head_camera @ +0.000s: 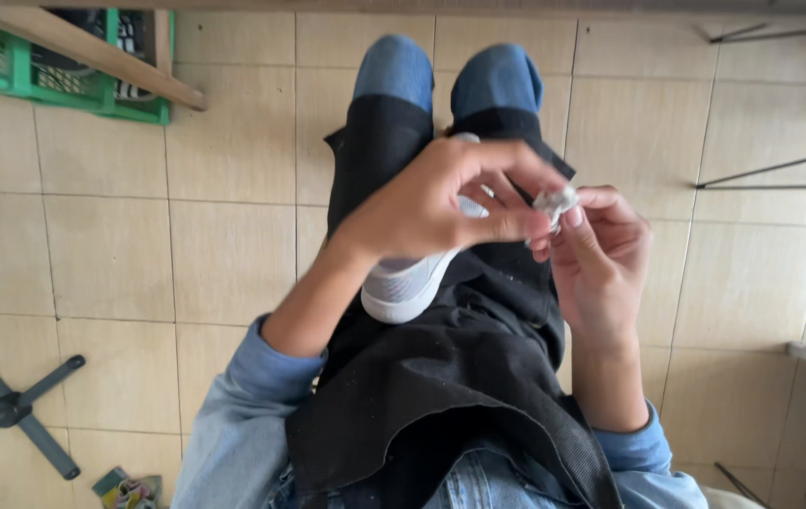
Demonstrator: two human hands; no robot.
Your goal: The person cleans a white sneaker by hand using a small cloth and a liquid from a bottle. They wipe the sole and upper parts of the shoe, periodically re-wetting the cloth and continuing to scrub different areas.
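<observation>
The fingers of the left hand (431,203) are curled and pinched narrow, thumb and forefinger tips meeting at a small crumpled white piece (555,200); the fingers of the right hand (601,254) are bent upward and closed on the same piece from below and from the right. The piece is thus held between both hands, at their meeting point, above the lap. It is pale, wrinkled and slightly glossy, like a scrap of paper or film; what it is exactly cannot be told, and no clear long axis is shown.

Going from left to right: a green plastic crate (7,66) is seen under a wooden board (92,52) at the upper left, and the dark star-shaped foot of a chair (12,407) lies on the beige tiled floor (111,254) at the lower left. In the middle, a white shoe (407,287) with a smooth rubber sole and a knitted grey upper is rested on a black apron (450,377) spread over blue jeans. Its long axis is run from lower left to upper right, the far end being hidden behind the left hand. The shoe lies just below and behind the left hand, which is the nearer to it; the right hand is held beside it, apart. Thin dark metal legs (770,170) are seen at the upper right.
</observation>
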